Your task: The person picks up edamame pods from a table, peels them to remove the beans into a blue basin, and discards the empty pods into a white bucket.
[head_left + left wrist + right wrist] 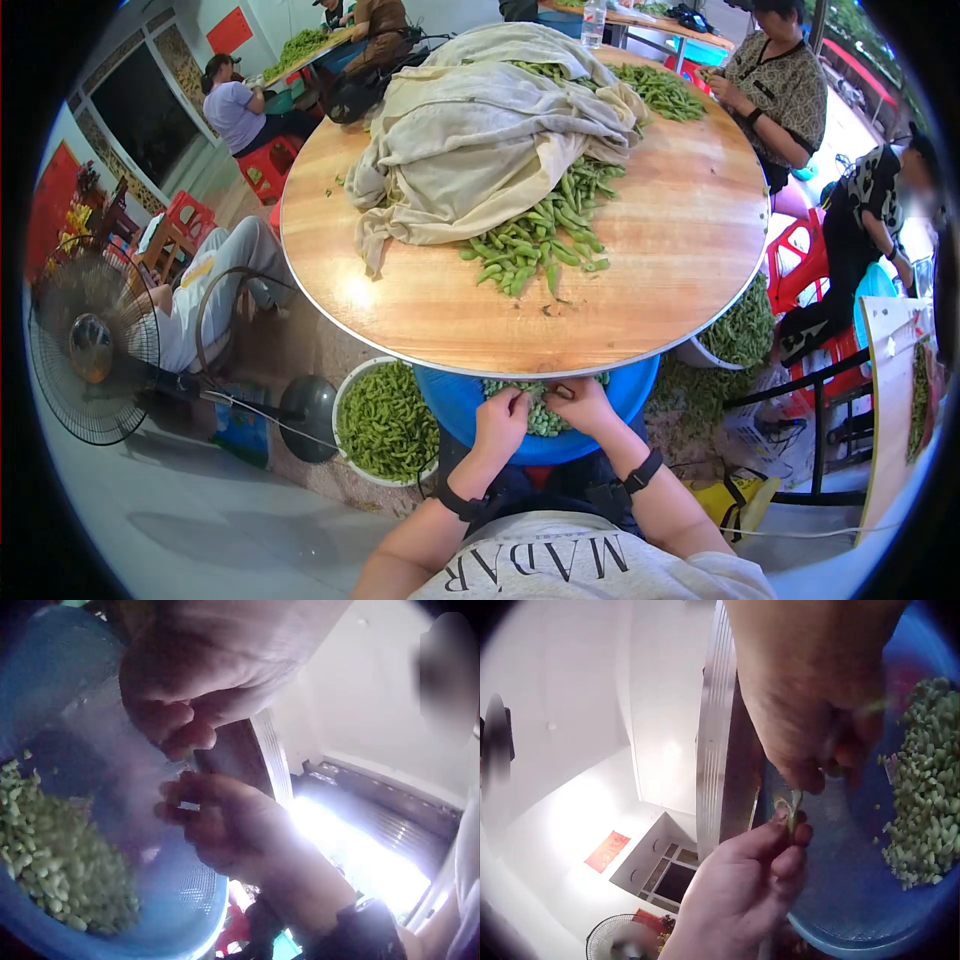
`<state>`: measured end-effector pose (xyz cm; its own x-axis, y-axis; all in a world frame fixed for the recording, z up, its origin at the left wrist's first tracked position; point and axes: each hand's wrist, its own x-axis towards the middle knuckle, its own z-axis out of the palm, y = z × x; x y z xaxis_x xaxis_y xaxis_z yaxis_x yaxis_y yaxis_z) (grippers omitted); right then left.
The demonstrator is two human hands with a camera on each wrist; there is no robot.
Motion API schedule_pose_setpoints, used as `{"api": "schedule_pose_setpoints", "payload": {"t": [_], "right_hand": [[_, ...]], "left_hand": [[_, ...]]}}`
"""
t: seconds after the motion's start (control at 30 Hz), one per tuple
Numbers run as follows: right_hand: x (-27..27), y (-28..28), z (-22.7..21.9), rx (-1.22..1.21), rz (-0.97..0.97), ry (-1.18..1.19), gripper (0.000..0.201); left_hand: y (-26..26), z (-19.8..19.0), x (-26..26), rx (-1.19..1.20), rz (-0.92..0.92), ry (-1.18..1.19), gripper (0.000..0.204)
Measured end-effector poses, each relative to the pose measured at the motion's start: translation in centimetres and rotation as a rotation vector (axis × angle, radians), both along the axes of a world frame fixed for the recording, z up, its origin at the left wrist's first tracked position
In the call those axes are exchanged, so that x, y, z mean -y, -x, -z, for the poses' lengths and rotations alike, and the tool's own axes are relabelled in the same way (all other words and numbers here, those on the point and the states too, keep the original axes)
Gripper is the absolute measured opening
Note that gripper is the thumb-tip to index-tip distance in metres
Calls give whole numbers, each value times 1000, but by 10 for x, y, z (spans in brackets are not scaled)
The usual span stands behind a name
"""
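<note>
A small green pod (796,802) is pinched between the thumb and fingers of my left hand (742,881). My right hand (817,712) curls its fingertips round the pod's other end, though they partly hide it. In the head view, my left hand (501,422) and right hand (583,408) meet over a blue basin (440,395) at the round table's front edge. Pale green shelled beans (930,787) lie heaped in the basin, also visible in the left wrist view as beans (56,862) below both hands.
The round wooden table (640,310) bears green pods (540,240) partly under a beige cloth (480,130). A white tub of pods (385,420) stands left of the basin, near a fan (92,345). Another pod tub (740,325) stands right. Several people sit around.
</note>
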<state>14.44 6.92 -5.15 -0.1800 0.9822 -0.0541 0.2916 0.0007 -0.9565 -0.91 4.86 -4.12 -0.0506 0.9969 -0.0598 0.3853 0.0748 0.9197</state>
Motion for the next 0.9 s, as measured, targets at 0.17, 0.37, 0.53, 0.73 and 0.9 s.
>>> {"api": "schedule_pose_setpoints", "payload": {"t": [0.17,0.37,0.53,0.73,0.9], "right_hand": [[0,-4,-18,-248,-87,414,16],[-6,-3,-7,-571,22,472,22],[-3,9,-14,-598,77,233,38],[-1,14,-10,-655,142,289,39],[-2,3,-18,-420,15,330,30]], "left_hand": [[-4,-5,-8,186,-54,204,11],[-9,-5,-7,261,94,162,11],[-9,-10,-5,106,114,47,15],[-1,-7,-10,659,25,357,11],[5,-10,-13,773,-74,471,9]]}}
